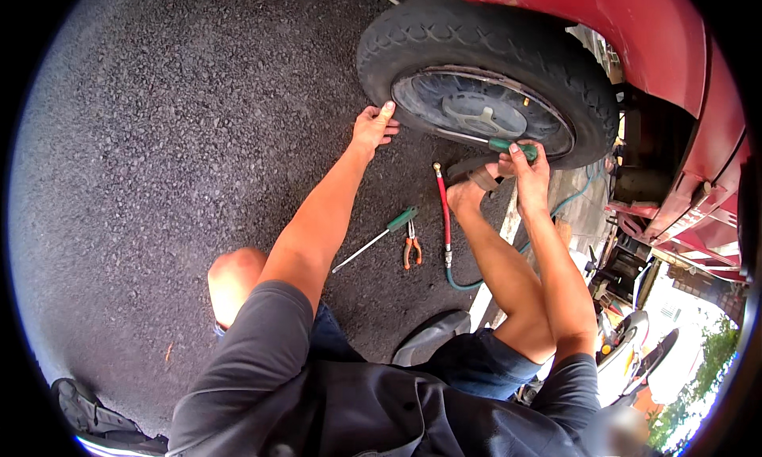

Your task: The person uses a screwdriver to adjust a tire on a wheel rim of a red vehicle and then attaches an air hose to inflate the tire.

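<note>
Black rubber tyre (444, 28) on a small wheel, lying tilted on rough grey asphalt (159, 140) beside a red vehicle body (635, 28). Left hand (373, 128) spread open against the tyre's near sidewall, fingertips pressed to the rubber, nothing grasped. Right hand (528, 171) clenched around the green handle of a screwdriver (496, 142), its metal shaft slid between the tyre bead and the dark wheel rim (484, 112) on the near side. Bare foot in a sandal (472, 189) planted just below the tyre, close under the right hand. On the ground between the forearms: a second green-handled screwdriver (373, 239) lying slantwise, orange-handled pliers (411, 247) just beside its handle, and a red hose (444, 211) with a brass tip running down to a teal tube. Bent knee (234, 278) at lower left, dark grey sleeves at the bottom edge.
</note>
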{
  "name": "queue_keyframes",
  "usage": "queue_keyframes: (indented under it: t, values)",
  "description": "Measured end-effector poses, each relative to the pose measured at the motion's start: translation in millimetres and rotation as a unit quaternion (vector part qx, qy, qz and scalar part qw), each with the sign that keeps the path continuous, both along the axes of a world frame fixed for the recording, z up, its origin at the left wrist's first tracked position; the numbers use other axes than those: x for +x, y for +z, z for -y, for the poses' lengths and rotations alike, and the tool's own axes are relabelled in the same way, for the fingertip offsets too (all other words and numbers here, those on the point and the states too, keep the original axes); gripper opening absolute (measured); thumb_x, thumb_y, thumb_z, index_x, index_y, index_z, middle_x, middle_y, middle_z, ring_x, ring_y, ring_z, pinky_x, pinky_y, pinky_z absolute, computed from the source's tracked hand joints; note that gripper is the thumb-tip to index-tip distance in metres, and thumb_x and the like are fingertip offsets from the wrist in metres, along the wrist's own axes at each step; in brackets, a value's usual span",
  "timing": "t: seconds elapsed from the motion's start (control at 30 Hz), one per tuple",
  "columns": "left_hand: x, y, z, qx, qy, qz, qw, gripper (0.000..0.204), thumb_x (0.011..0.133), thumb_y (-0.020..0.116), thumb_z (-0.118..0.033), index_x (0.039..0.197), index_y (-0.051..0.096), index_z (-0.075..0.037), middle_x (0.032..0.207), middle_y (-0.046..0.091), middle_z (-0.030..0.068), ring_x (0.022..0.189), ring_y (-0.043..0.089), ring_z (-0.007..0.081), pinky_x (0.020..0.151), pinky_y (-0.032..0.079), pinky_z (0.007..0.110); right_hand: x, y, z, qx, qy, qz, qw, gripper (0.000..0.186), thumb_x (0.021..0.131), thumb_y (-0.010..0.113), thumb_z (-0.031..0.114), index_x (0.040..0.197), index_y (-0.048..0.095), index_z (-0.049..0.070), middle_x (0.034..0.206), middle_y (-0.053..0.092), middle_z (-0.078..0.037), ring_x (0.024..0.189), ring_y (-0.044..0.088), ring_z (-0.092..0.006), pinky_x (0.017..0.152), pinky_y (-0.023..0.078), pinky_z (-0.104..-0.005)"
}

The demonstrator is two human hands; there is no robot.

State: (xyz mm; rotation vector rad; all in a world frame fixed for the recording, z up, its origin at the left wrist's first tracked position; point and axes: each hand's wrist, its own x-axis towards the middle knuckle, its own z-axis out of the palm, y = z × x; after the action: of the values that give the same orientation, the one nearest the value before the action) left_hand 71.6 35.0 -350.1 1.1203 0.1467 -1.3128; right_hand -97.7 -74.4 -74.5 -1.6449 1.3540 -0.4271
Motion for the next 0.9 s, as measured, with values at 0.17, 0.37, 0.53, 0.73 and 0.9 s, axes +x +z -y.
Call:
queue_keyframes:
  t: [0.17,0.37,0.53,0.73,0.9]
  values:
    - [-33.4,20.1,13.2,0.012,0.07,-0.041,0.997,0.056,0.091,0.064,-0.054,0.104,0.06,0.0,0.088,0.068,0.0129,0.074,0.069,0.0223,0.065,0.058,0.034,-21.7,-8.5,18.0,0.034,-0.021,0.038,0.998,0.025,0.093,0.069,0.015,0.11,0.054,0.004,0.095,0.062,-0.008,0.087,0.068,-0.0198,0.079,0.058,-0.0325]
    - [-71.3,36.4,28.3,-0.039,-0.1,-0.156,0.982,0.063,0.084,0.076,-0.04,0.128,0.053,-0.001,0.131,0.053,0.0227,0.118,0.057,0.0352,0.089,0.054,0.055,-33.0,5.0,35.4,0.067,0.097,0.023,0.993,0.018,0.091,0.058,-0.001,0.107,0.055,0.005,0.126,0.058,-0.011,0.106,0.059,-0.018,0.094,0.05,-0.0333]
    - [-83.4,43.6,66.4,-0.058,-0.053,-0.206,0.975,0.087,0.081,0.079,-0.043,0.144,0.035,-0.002,0.143,0.042,0.0286,0.125,0.052,0.0421,0.092,0.051,0.062,-30.3,5.9,37.6,-0.031,0.18,-0.055,0.982,0.017,0.092,0.061,0.003,0.109,0.057,0.004,0.125,0.062,-0.008,0.097,0.06,-0.0123,0.089,0.048,-0.029]
    - [-112.0,59.7,77.7,-0.001,0.078,-0.24,0.968,0.07,0.084,0.076,-0.033,0.13,0.038,0.002,0.132,0.05,0.0259,0.115,0.059,0.0401,0.086,0.055,0.058,-33.0,18.5,29.6,-0.173,0.292,-0.147,0.929,0.023,0.093,0.062,0.005,0.115,0.056,0.002,0.121,0.066,-0.011,0.106,0.063,-0.0208,0.094,0.049,-0.0337]
    - [-110.8,34.3,91.7,-0.036,0.127,-0.237,0.962,0.063,0.084,0.076,-0.029,0.128,0.041,0.001,0.125,0.054,0.0219,0.111,0.062,0.0363,0.088,0.055,0.052,-11.9,47.7,19.8,-0.25,0.328,-0.218,0.884,0.032,0.091,0.066,0.008,0.121,0.055,0.003,0.112,0.069,-0.014,0.103,0.068,-0.0285,0.089,0.052,-0.0369]
